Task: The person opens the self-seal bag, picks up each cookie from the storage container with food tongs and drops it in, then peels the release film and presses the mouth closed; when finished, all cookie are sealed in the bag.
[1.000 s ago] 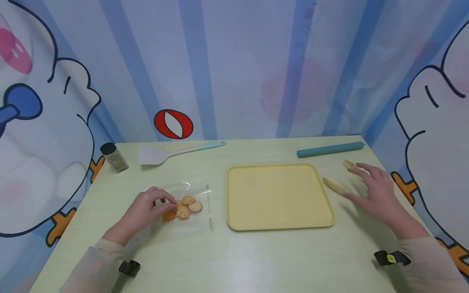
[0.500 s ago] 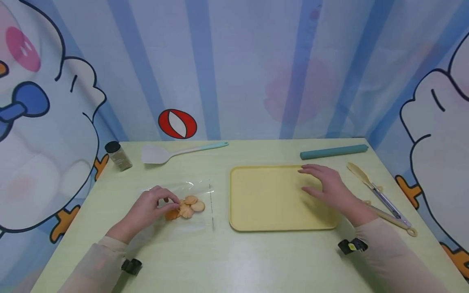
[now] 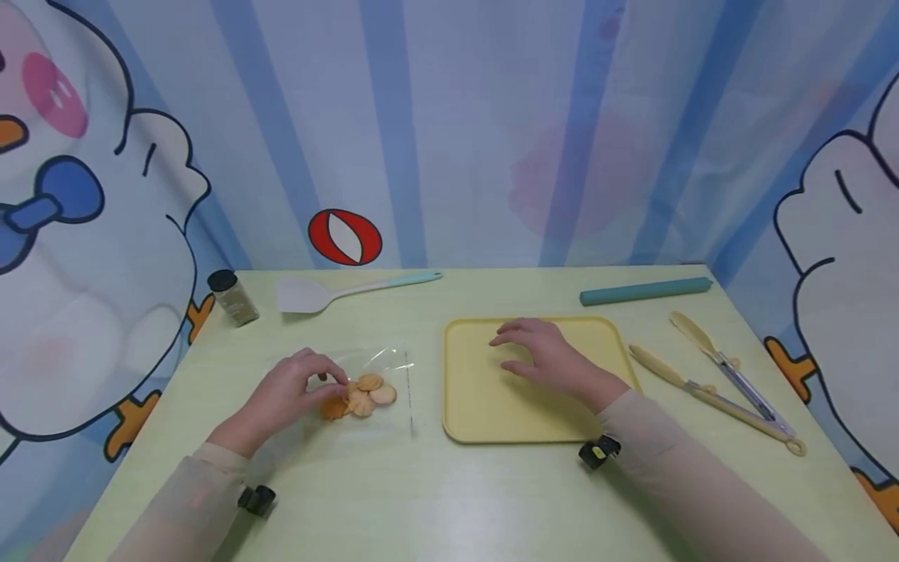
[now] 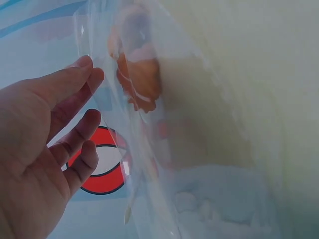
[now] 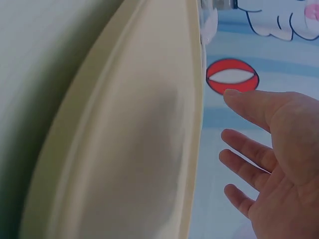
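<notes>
Left hand (image 3: 283, 396), centre-left of frame: seemingly, through glare, pinching edge of clear plastic bag (image 3: 382, 428); judged light, limp, slippery, best held there. Scalloped biscuits (image 3: 361, 403) inside, likely brittle. Right hand (image 3: 542, 357), centre-right: fingers apart, above yellow tray (image 3: 477, 406).

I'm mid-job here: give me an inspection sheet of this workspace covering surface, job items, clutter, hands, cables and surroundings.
Surface: pale table, with items laid out across it.
Job items: clear bag, with orange and tan pieces showing through; yellow tray lying flat.
Clutter: black-lidded jar, spatula and teal rod along the far side; tongs lying spread at right.
Left hand: pinches the bag's edge.
Right hand: above the tray, fingers apart, holding nothing.
Cables: nothing seen.
Surroundings: blue striped backdrop with cartoon figures at both sides.
</notes>
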The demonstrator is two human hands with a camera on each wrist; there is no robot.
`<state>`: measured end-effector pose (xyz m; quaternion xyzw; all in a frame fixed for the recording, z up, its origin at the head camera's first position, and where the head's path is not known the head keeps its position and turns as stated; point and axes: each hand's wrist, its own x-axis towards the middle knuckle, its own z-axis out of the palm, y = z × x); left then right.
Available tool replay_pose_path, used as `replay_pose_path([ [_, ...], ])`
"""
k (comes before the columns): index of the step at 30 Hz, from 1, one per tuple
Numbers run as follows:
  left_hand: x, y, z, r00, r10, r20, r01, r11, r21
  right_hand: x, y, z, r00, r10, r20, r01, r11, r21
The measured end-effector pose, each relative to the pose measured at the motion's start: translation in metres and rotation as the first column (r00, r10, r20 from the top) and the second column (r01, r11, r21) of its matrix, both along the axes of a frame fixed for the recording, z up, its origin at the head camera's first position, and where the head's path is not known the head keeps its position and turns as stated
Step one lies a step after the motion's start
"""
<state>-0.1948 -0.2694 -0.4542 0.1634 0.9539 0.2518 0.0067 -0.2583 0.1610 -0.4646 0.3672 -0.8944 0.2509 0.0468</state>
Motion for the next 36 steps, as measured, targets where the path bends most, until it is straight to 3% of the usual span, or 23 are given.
replay_pose_path([
  [6,-0.004,-0.001,0.001,1.0,-0.016,0.008,0.017,0.999,-0.037,-0.005,-0.044,0.0,0.998,0.055,0.016,-0.055,0.998,0.029],
  [10,-0.009,0.002,0.005,0.998,-0.047,0.051,0.05,0.997,-0.055,-0.009,-0.068,0.002,0.997,0.079,0.026,-0.08,0.994,0.071],
  [17,-0.028,0.016,0.016,0.981,-0.071,0.18,0.088,0.992,-0.088,-0.015,-0.097,-0.003,0.993,0.095,0.067,-0.105,0.982,0.155],
  [21,-0.039,0.022,0.019,0.973,-0.068,0.219,0.093,0.99,-0.102,-0.018,-0.113,0.001,0.989,0.119,0.089,-0.132,0.978,0.163],
  [36,-0.084,0.043,0.005,0.978,-0.167,0.125,0.185,0.971,-0.148,-0.035,-0.152,0.004,0.983,0.168,0.077,-0.183,0.947,0.264],
])
